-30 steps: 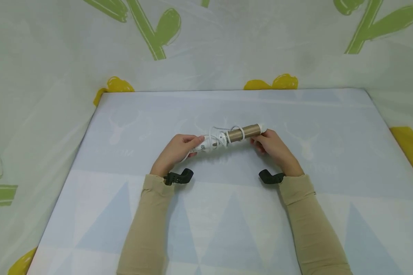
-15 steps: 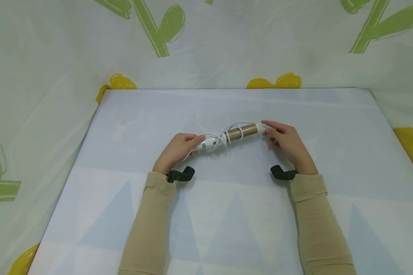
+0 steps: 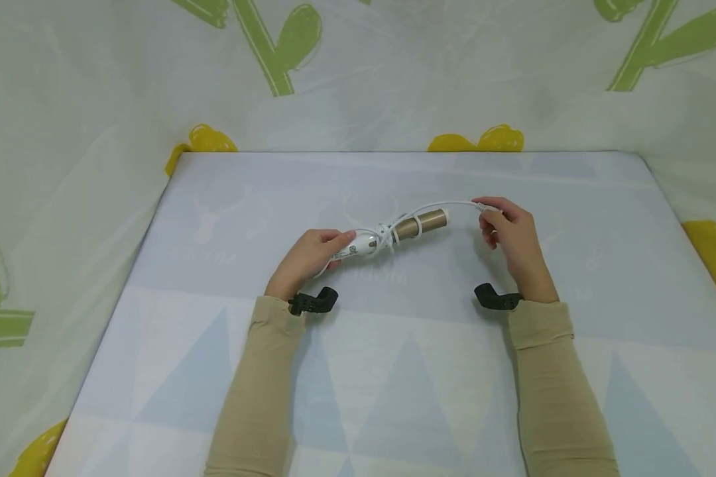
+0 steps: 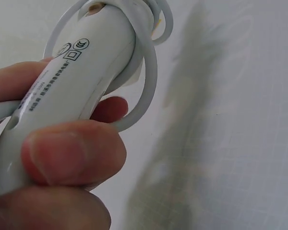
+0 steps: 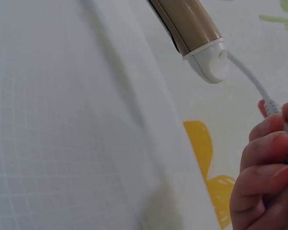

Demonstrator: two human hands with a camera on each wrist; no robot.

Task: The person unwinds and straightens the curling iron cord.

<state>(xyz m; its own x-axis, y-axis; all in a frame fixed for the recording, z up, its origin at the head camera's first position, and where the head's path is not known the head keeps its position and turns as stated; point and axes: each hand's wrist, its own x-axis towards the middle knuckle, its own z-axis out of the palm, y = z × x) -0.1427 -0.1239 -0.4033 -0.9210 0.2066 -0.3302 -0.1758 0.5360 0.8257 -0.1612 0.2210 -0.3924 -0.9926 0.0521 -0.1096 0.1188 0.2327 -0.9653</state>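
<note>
A curling iron (image 3: 431, 220) with a white handle and a gold barrel hangs tilted over the table. My left hand (image 3: 307, 257) grips its handle (image 4: 72, 81), thumb on top and fingers beneath. White cord (image 4: 146, 72) loops around the handle and the lower barrel. Off to the right, my right hand (image 3: 516, 242) pinches the cord's ribbed end (image 5: 271, 107), pulling a length of cord (image 3: 444, 203) out past the barrel's white tip (image 5: 211, 64). The plug itself is mostly hidden within those fingers.
A light blue and white patterned table cover (image 3: 406, 397) lies under both arms. Behind it rises a pale cloth (image 3: 394, 79) with green and yellow plant prints. Each wrist wears a black camera mount (image 3: 316, 301).
My right hand has left the barrel tip, taken the cord's plug end and drawn it rightward and up, straightening a length of cord. The left hand keeps its hold on the handle.
</note>
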